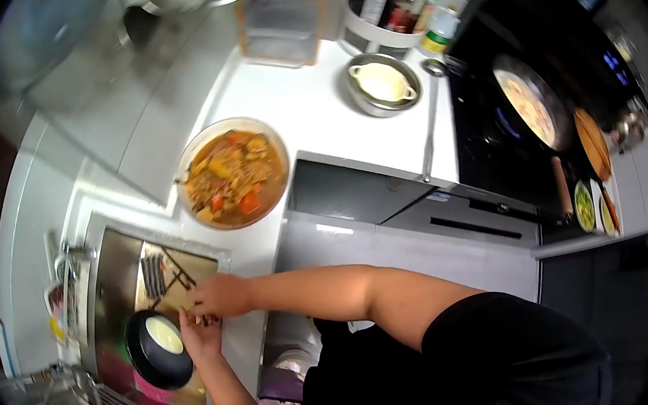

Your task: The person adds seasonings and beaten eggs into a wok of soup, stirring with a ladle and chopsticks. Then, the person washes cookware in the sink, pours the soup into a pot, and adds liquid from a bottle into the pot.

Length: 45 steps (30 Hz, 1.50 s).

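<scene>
My right hand [221, 296] and my left hand [201, 336] meet over the right side of the metal sink [203, 264]. The fingers of both are closed together around something small that I cannot make out. Just left of my left hand, a black bowl [166, 368] sits in the sink, with a pale cream dish [165, 335] inside it. Above the bowl lies a dark striped item [153, 276] of unclear kind. Beside it are thin dark sticks [178, 272], partly hidden by my right hand.
A large bowl of stew [232, 174] stands on the white counter [302, 113]. Farther right are a steel bowl [368, 104], a long ladle [431, 119] and a bottle rack [387, 34]. A wok [531, 104] with food sits on the black stove. A faucet [33, 388] is at the left.
</scene>
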Each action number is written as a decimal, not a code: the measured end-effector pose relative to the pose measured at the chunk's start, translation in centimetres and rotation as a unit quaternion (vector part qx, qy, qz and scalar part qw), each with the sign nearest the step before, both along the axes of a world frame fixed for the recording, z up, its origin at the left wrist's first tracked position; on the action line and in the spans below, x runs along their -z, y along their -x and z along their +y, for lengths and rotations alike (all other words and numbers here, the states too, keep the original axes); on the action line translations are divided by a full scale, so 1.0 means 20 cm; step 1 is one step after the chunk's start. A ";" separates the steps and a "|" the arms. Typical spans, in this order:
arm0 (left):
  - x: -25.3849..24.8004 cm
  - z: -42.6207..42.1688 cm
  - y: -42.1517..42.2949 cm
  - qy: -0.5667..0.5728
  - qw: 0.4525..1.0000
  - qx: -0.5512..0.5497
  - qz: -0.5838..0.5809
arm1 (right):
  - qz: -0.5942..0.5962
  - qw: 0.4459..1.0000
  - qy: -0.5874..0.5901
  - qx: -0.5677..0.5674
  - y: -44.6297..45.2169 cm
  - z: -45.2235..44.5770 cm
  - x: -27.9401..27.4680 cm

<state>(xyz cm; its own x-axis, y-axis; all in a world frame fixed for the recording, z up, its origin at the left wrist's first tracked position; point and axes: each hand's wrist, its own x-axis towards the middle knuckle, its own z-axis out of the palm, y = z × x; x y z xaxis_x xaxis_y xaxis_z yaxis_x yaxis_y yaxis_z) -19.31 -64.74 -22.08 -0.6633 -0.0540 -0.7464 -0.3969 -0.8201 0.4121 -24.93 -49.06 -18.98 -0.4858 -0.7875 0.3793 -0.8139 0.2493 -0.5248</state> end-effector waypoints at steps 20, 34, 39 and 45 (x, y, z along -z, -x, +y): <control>0.13 0.13 0.56 0.870 0.484 -0.091 0.034 | -0.161 0.441 0.189 0.862 -1.38 2.25 0.47; -0.50 1.48 0.14 0.850 0.420 0.025 0.318 | -0.209 0.199 0.646 0.707 -1.24 3.28 0.87; -0.47 1.51 0.06 0.844 0.440 0.025 0.305 | -0.219 0.192 0.680 0.673 -1.26 3.30 0.87; -0.47 1.55 0.01 0.848 0.442 0.025 0.292 | -0.268 0.183 0.767 0.554 -1.31 3.32 0.91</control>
<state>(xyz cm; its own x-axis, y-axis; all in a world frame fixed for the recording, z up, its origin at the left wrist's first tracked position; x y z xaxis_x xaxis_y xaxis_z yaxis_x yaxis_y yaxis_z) -19.46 -33.69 -12.75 -0.7488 -0.1814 0.6375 0.1831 0.8678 0.4620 1.23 17.43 -37.16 -0.3158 0.7393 -0.5947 -0.4391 -0.6695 -0.5992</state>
